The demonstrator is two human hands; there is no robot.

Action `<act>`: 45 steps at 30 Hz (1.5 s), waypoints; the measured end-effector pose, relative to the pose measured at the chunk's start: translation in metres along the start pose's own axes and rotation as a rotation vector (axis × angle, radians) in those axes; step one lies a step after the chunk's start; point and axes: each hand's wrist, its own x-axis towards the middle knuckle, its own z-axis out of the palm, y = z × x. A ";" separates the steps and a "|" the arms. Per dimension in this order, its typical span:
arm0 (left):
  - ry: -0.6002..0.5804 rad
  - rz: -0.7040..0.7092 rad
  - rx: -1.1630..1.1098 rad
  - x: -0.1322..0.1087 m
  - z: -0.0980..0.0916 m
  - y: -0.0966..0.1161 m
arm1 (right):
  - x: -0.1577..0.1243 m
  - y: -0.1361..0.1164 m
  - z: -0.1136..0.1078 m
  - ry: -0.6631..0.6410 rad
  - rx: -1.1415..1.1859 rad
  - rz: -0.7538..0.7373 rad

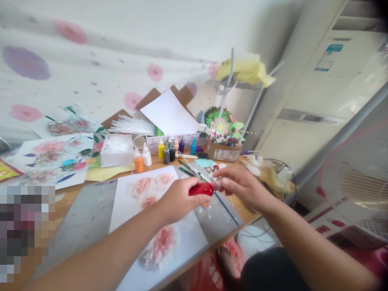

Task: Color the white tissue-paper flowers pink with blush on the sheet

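Note:
My left hand [184,198] is wrapped round a red squeeze paint bottle [203,189], held tilted sideways above the desk. At the bottle's tip, my right hand [239,184] pinches the pale pinkish cap [216,185]. Below my hands lies a white sheet [124,192] bearing several pink flowers [160,246], on top of a grey mat [87,214]. Just beneath the bottle is a small clear piece with some orange [206,208], partly hidden by my left hand. Pens and brushes [194,169] lie close behind my hands.
More paint bottles [166,153] stand at the back, with a white box [117,151] to their left. A cardboard box of tools [222,151] sits at the back right under a metal rack [232,76]. Flower-covered sheets [57,153] lie at the left.

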 end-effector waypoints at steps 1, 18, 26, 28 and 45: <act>-0.006 -0.006 -0.006 0.000 -0.001 -0.001 | 0.000 0.001 0.000 -0.014 0.054 0.005; 0.148 -0.012 -0.004 0.002 -0.008 -0.009 | 0.031 -0.006 0.023 0.027 0.103 0.194; 0.660 -0.063 -0.017 -0.039 -0.044 -0.046 | 0.127 -0.036 0.034 -0.037 -0.481 -0.025; 0.748 -0.028 0.013 -0.055 -0.051 -0.056 | 0.166 -0.034 0.051 -0.055 -0.723 -0.069; 0.711 0.098 0.189 -0.074 -0.048 -0.083 | 0.181 -0.017 0.054 -0.016 -0.757 -0.182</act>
